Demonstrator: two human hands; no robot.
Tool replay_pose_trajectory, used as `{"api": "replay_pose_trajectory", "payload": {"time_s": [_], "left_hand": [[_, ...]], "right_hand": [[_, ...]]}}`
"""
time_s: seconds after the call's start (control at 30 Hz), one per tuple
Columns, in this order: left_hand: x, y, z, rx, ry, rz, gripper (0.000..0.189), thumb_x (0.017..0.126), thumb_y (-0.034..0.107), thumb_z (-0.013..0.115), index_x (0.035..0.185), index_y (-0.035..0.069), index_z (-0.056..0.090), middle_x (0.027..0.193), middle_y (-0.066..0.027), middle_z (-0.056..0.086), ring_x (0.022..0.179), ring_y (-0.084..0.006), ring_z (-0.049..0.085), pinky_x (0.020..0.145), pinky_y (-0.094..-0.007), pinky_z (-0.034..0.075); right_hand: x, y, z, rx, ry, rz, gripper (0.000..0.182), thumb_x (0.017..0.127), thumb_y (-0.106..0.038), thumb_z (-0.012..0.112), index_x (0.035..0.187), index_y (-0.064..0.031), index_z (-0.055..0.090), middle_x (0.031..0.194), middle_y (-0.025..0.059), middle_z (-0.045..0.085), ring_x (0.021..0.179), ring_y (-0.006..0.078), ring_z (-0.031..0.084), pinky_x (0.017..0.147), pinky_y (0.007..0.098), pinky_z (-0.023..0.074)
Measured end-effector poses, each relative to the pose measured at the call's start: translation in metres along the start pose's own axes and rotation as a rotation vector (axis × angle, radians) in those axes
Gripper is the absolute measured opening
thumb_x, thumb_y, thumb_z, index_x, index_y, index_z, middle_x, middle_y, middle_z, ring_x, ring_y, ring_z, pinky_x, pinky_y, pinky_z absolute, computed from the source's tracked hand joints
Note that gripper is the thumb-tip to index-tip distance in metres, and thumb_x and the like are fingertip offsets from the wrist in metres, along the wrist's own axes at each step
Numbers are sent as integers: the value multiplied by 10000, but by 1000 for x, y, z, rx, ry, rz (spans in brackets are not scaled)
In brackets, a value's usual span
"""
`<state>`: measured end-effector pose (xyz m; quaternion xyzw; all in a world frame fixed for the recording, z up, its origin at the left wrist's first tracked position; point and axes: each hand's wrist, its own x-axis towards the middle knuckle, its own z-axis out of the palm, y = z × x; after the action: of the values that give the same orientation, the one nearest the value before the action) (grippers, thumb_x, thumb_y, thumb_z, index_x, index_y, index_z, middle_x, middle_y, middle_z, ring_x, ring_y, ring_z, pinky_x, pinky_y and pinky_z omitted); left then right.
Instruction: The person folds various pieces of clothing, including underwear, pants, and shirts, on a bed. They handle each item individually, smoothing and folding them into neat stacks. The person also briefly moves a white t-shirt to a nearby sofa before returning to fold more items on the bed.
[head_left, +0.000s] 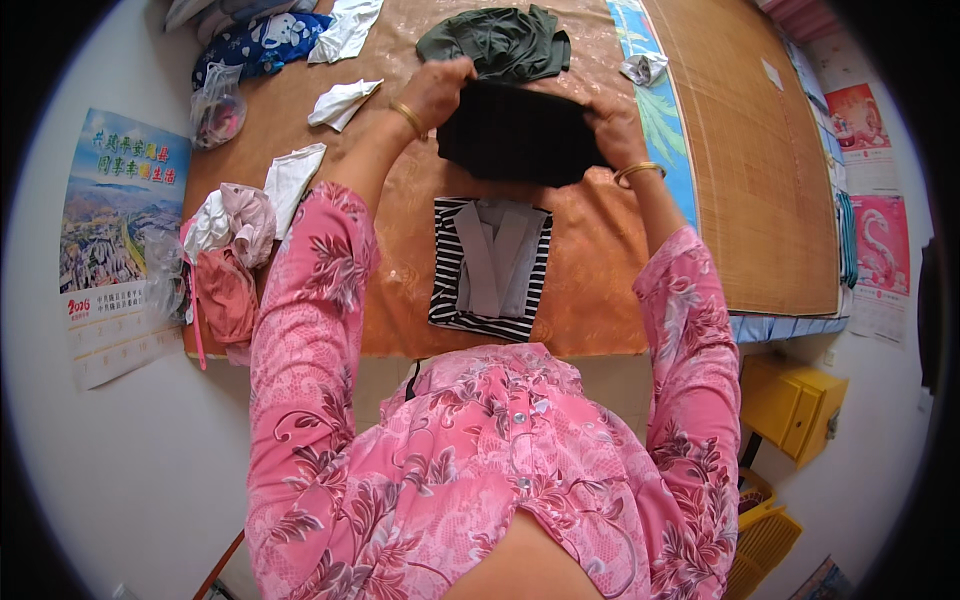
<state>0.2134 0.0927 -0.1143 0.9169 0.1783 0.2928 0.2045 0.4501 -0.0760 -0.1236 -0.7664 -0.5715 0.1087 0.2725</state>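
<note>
A black cloth garment (517, 135) is stretched between both hands above the orange-brown bed cover. My left hand (439, 90) grips its upper left corner, and my right hand (616, 131) grips its right side. Beyond it lies a crumpled dark green garment (499, 41). Nearer to me, a black-and-white striped folded cloth (448, 300) lies flat, with a grey folded garment (517, 262) with lighter strips on top. The fingertips are partly hidden by the black cloth.
White cloths (341, 105), a clear plastic bag (217, 109) and a blue patterned cloth bundle (259, 45) lie at the left. Pink and white garments (225, 292) sit by the near left edge. A small crumpled white cloth (643, 69) lies right of the green garment, near a woven mat (757, 172).
</note>
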Motion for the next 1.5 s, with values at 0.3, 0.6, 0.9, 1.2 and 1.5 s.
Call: {"api": "replay_pose_trajectory", "payload": {"time_s": [0.3, 0.6, 0.9, 1.2, 1.5], "left_hand": [[39, 41, -32, 119, 213, 345, 160, 737, -32, 457, 842, 27, 562, 773, -164, 590, 747, -314, 588, 652, -354, 483], [-215, 14, 168, -178, -344, -189, 385, 622, -72, 531, 996, 21, 530, 1119, -206, 467, 1091, -388, 419, 942, -422, 365], [-191, -79, 178, -286, -30, -692, 330, 653, -8, 600, 982, 2, 576, 971, -171, 583, 911, -311, 564, 839, -358, 449], [4, -206, 210, -775, 193, -1027, 418, 750, 24, 598, 1157, -26, 517, 1029, -133, 605, 895, -178, 589, 742, -285, 496], [83, -291, 259, -727, 474, -1220, 517, 729, 103, 656, 1167, -92, 464, 894, -144, 601, 674, -196, 601, 535, -292, 502]], "right_hand": [[-14, -24, -62, -106, 337, -403, 182, 770, -14, 499, 912, -77, 593, 797, 118, 607, 724, 300, 589, 609, 375, 476], [-195, 91, 128, -284, -136, -21, 232, 717, -120, 606, 949, -115, 605, 1122, 108, 522, 1057, 287, 457, 861, 400, 390], [-155, 81, 130, -172, -184, 53, 383, 725, -143, 644, 1094, -91, 554, 1232, 133, 457, 1175, 328, 393, 990, 450, 299], [2, 75, 191, -221, -146, 12, 633, 734, -329, 650, 1270, -93, 409, 1364, 116, 329, 1291, 315, 253, 1053, 480, 189], [2, 109, 231, -195, -229, 76, 664, 726, -427, 620, 1265, -108, 397, 1351, 119, 321, 1292, 336, 225, 1055, 512, 131]]}}
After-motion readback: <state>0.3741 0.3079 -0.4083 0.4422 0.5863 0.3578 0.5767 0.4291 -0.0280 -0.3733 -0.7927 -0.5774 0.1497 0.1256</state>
